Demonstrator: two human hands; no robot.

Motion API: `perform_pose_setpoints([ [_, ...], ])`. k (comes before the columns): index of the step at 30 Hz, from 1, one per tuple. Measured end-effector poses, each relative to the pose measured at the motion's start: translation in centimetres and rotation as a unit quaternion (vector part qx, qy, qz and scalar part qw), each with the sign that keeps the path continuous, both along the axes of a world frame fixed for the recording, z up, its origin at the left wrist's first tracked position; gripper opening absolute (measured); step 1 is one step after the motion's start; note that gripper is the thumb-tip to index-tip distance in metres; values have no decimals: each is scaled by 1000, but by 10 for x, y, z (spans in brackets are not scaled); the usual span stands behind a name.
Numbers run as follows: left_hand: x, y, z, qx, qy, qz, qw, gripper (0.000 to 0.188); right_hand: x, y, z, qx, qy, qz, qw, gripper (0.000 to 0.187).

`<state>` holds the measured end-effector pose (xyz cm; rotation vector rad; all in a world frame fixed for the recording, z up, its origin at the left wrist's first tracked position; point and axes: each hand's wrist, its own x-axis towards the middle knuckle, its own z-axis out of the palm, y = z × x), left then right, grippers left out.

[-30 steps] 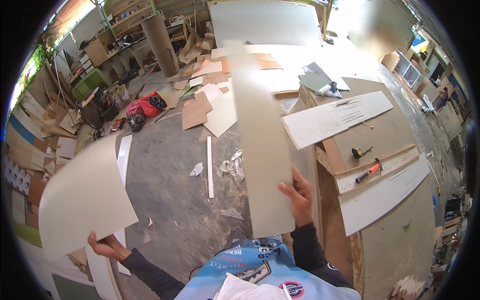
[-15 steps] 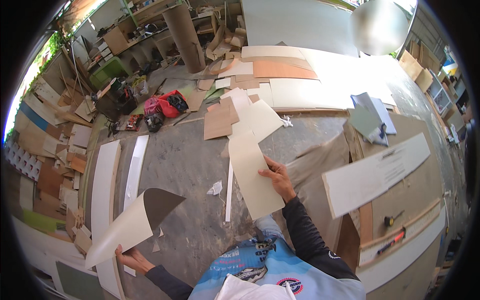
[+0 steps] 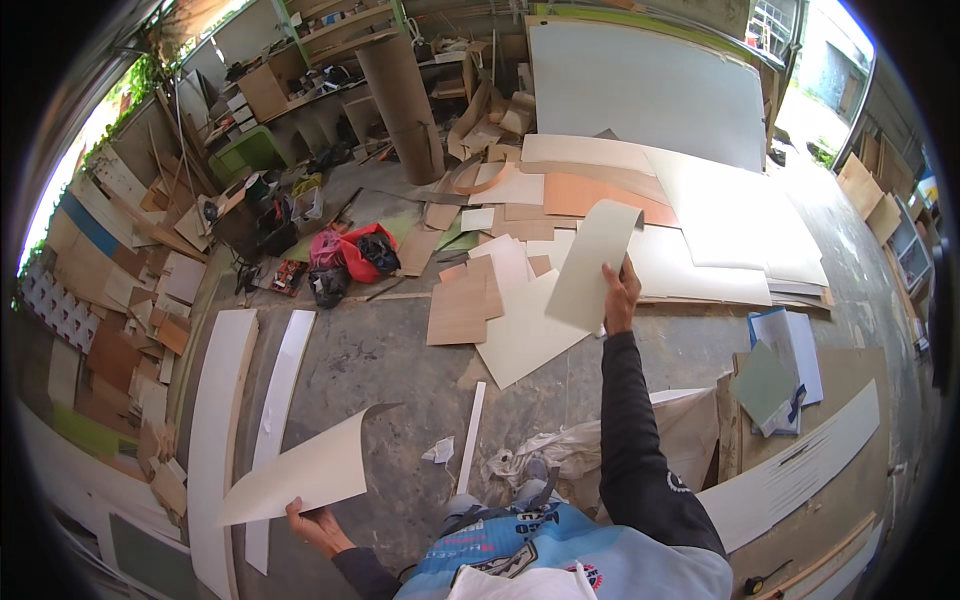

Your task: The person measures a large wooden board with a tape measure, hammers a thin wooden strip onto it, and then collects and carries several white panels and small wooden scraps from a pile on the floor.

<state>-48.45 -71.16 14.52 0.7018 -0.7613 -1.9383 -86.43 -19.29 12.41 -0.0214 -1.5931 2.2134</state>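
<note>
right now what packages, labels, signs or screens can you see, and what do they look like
Red and black bag: on the floor, left of the scattered boards, lumpy.
Crumpled white plastic sack: on the floor by the right arm.
Small crumpled white wrapper: on the floor beside a thin white strip.
No signs or screens show.

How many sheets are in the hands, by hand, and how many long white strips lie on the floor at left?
Sheet in left hand: 1
Sheet in right hand: 1
Long white strips on floor at left: 2
Total: 4
</note>
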Motion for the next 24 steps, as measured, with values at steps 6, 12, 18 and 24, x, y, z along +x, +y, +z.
perform_pose_setpoints([
  [6, -67, 14, 1, -1, -14, -78, 997, 51, -95, -23, -50, -85, -254, 3, 964, 84],
  [12, -104, 5, -28, 26, -30, -198, 979, 55, 97, -79, -189, -109, -319, 176, 925, 73],
  [18, -112, -17, -26, 22, -65, -347, 935, 51, 435, -89, -333, -94, -560, 6, 823, 62],
  [24, -103, -6, -26, 13, -58, -514, 856, 48, 749, -171, -317, -204, -634, -329, 670, 53],
])
